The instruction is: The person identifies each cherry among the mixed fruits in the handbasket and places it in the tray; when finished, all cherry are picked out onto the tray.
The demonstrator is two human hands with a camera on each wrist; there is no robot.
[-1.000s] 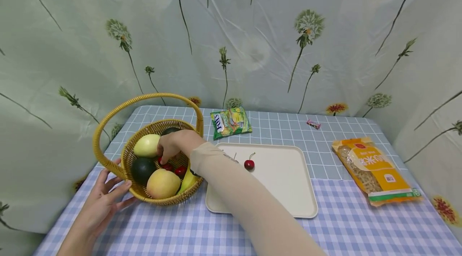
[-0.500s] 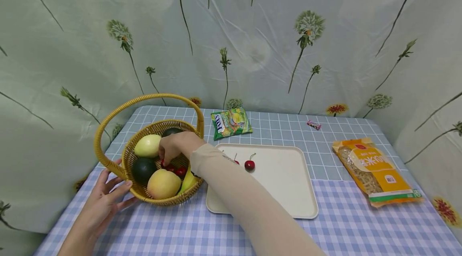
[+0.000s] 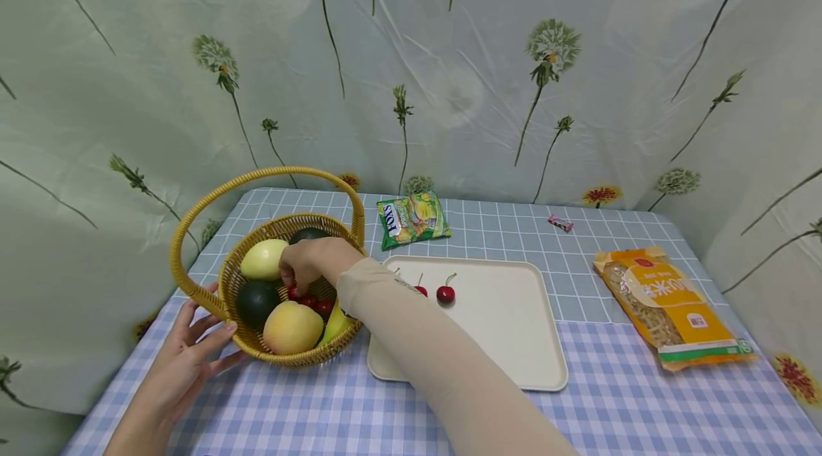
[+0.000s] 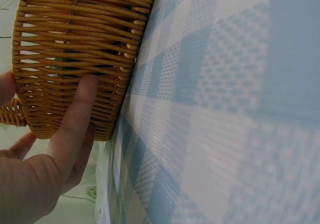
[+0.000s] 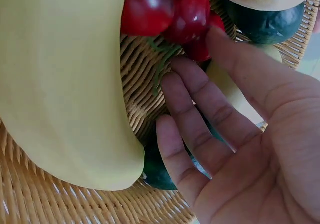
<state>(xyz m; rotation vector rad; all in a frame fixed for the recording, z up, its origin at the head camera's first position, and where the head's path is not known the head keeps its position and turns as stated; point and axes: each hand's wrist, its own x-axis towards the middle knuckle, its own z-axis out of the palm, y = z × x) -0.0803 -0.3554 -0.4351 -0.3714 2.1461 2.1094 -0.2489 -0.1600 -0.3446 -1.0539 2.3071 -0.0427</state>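
My left hand (image 3: pixel 186 360) rests against the outer side of the wicker basket (image 3: pixel 315 357) with its fingers spread, and one finger lies along the weave in the left wrist view. Inside the basket, my right hand (image 3: pixel 315 260) reaches down from above. The right wrist view shows its thumb tip on a red cherry (image 5: pixel 197 49) and the index fingertip at that cherry's lower edge, by green stems. Two more cherries (image 5: pixel 190 16) sit beside it. Around them lie a peach (image 3: pixel 292 327), a banana (image 3: pixel 337 324), a pale yellow fruit (image 3: pixel 263 260) and dark green fruits (image 3: pixel 257 302).
A cream tray (image 3: pixel 501 327) holding stemmed cherries (image 3: pixel 446 294) lies right of the basket, partly under my right sleeve (image 3: pixel 424 342). Behind it is a green FOX'S candy bag (image 3: pixel 414 219). A small pink-wrapped sweet (image 3: pixel 560 223) and an orange grain bag (image 3: pixel 671 306) lie farther right.
My right hand shifts slightly among the cherries, and the cherry at its fingertips shows more now. My left hand stays at the basket's side.
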